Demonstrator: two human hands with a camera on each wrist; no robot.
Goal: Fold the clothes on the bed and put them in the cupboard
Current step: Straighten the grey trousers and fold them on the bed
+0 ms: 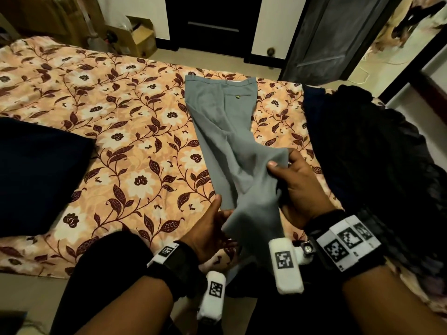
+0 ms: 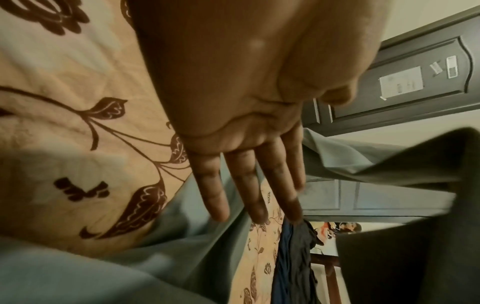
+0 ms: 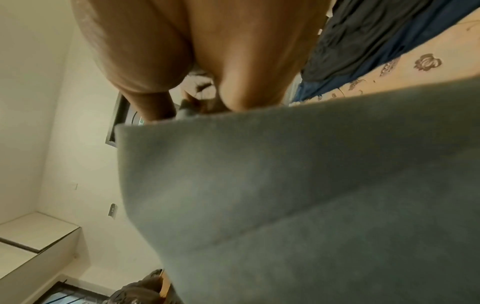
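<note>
At frame centre, the right hand [image 1: 298, 187] pinches grey trousers [image 1: 225, 126] on the bed [image 1: 108, 117]; the left hand [image 1: 208, 228], fingers straight, supports them.

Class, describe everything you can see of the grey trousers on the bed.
The grey trousers look like smooth woven cloth. The waistband lies flat at the far end on the floral bedspread, a buttoned back pocket showing. The leg ends are lifted near the person: the right hand pinches the cloth, and the left hand touches it with straight fingers.
</note>
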